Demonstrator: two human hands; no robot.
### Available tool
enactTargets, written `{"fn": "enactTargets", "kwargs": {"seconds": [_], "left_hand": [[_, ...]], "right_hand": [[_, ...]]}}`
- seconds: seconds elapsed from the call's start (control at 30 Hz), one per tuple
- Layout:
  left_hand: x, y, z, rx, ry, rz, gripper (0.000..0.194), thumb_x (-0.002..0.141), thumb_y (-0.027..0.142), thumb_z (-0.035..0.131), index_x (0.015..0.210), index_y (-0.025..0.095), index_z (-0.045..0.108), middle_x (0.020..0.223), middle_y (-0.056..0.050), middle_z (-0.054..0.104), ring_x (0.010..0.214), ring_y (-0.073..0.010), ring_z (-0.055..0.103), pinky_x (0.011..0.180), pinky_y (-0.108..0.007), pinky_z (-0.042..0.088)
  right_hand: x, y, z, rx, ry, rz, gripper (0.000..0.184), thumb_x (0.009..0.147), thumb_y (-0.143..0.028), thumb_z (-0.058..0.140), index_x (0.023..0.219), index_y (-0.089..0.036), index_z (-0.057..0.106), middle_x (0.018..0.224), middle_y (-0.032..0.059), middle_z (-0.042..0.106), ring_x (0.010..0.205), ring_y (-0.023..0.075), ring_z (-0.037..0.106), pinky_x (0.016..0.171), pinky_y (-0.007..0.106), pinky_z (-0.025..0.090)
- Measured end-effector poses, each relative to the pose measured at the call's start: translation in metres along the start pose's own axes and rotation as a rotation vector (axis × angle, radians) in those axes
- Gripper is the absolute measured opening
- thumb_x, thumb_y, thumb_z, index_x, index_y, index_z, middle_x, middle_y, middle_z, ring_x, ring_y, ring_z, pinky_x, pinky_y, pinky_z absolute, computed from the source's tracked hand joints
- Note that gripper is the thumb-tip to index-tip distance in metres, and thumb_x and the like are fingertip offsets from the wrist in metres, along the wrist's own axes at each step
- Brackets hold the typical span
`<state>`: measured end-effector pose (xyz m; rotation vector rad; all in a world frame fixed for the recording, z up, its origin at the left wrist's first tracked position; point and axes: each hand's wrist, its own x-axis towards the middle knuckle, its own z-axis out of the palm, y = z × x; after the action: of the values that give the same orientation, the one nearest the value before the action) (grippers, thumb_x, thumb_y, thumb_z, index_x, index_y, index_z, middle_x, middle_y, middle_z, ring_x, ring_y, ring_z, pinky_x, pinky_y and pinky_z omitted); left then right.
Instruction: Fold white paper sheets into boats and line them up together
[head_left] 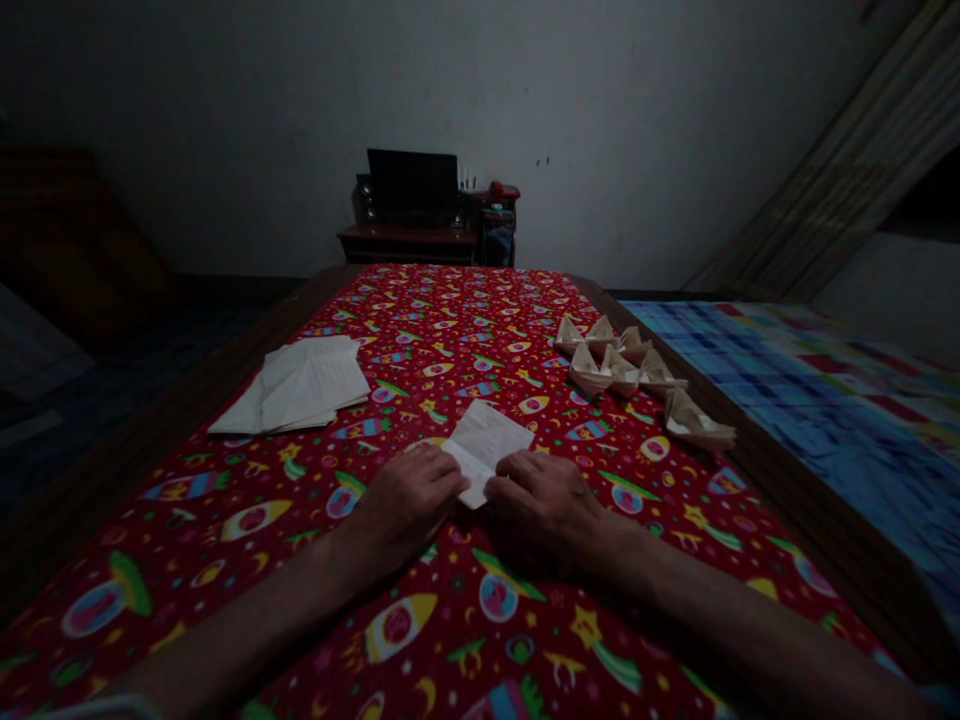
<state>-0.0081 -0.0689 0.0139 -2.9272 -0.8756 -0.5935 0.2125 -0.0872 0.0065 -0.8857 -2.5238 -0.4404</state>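
Observation:
A small folded sheet of paper [491, 435] lies on the red patterned cloth in front of me, turned with a corner toward me. My left hand [421, 490] grips its left edge with curled fingers. On the opposite side my right hand [544, 500] pinches the near right edge, fingers closed. Part of the paper is hidden under the fingertips. To the left rests a fanned stack of flat paper sheets [300, 388]. Several folded paper boats [619, 365] stand in a cluster at the right, and one more paper boat [697, 418] sits nearer to me.
The red cloth [397, 630] covers a long table with a dark wooden edge [840, 545]. Beyond its far end a black monitor [415, 183] stands on a wooden desk with speakers. A blue checked bed cover [750, 370] lies to the right, below a curtain [810, 170].

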Motion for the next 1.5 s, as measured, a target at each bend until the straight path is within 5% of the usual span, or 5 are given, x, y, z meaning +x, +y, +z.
{"fn": "enactTargets", "kwargs": {"seconds": [0.17,0.37,0.6,1.5], "left_hand": [[-0.002,0.003,0.0,-0.099,-0.047,-0.083,0.019,0.091,0.019,0.042,0.085,0.017,0.061,0.084,-0.006,0.059,0.08,-0.0179,0.054,0.07,-0.029,0.043],[0.002,-0.003,0.007,-0.322,0.045,-0.264,0.026,0.091,0.028,0.046,0.076,0.017,0.063,0.077,-0.003,0.06,0.074,-0.0141,0.056,0.067,-0.024,0.042],[0.009,-0.002,0.006,-0.249,0.005,-0.487,0.028,0.085,0.032,0.053,0.062,0.017,0.054,0.068,0.0,0.057,0.061,-0.0126,0.052,0.056,-0.024,0.036],[0.012,-0.006,0.012,-0.031,-0.019,-0.407,0.027,0.088,0.036,0.047,0.067,0.02,0.048,0.069,0.0,0.055,0.064,-0.0152,0.054,0.059,-0.027,0.036]], "right_hand": [[-0.012,0.007,0.004,0.219,-0.081,0.214,0.022,0.09,-0.023,0.048,0.079,-0.018,0.066,0.074,0.0033,0.06,0.059,0.0096,0.049,0.051,0.021,0.029],[-0.007,0.009,0.0,0.507,-0.133,0.433,0.021,0.089,-0.026,0.049,0.085,-0.014,0.066,0.08,0.0054,0.062,0.066,0.0113,0.055,0.058,0.021,0.037],[-0.001,0.002,0.002,0.465,-0.121,0.548,0.019,0.088,-0.026,0.049,0.08,-0.015,0.062,0.076,0.0034,0.061,0.065,0.0116,0.052,0.058,0.022,0.035],[-0.003,-0.003,0.012,0.168,-0.196,0.452,0.021,0.091,-0.026,0.041,0.078,-0.016,0.055,0.076,0.0037,0.056,0.062,0.0126,0.044,0.056,0.027,0.025]]}}
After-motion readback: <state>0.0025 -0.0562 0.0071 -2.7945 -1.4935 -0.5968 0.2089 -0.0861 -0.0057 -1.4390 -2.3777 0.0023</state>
